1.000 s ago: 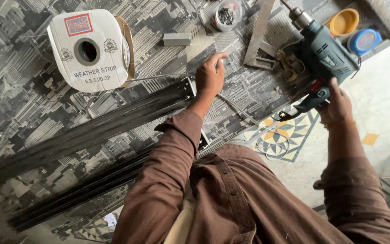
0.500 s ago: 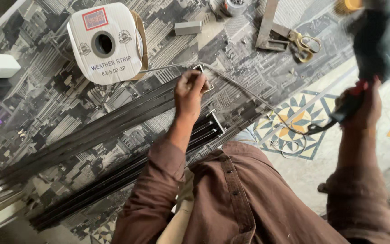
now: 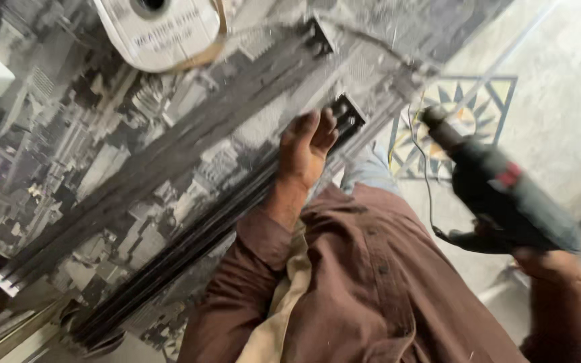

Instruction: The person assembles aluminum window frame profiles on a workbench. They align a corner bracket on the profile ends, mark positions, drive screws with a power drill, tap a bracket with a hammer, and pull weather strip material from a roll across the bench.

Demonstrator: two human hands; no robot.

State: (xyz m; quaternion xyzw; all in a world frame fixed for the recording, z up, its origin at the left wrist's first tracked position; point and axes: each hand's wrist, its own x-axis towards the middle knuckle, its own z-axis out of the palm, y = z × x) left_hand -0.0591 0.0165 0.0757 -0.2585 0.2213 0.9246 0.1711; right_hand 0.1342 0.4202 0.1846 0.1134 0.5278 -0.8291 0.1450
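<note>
Left hand [image 3: 307, 144]: laid flat, fingers apart, on the nearer dark metal channel [image 3: 196, 235], close to its end.
Right hand [image 3: 549, 262]: clamped round the grip of a blurred power drill [image 3: 499, 195], off the tabletop [image 3: 102, 168] over the patterned floor [image 3: 465, 128].
Second channel [image 3: 169, 144]: lies alongside, farther up.
Strip reel [image 3: 163, 27]: at the top edge; its centre hole shows dark.

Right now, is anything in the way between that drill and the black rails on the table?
Nothing visible. The drill hangs in the right hand beyond the table edge, over the floor. The left hand rests on the near black rail, close to its end.
</note>
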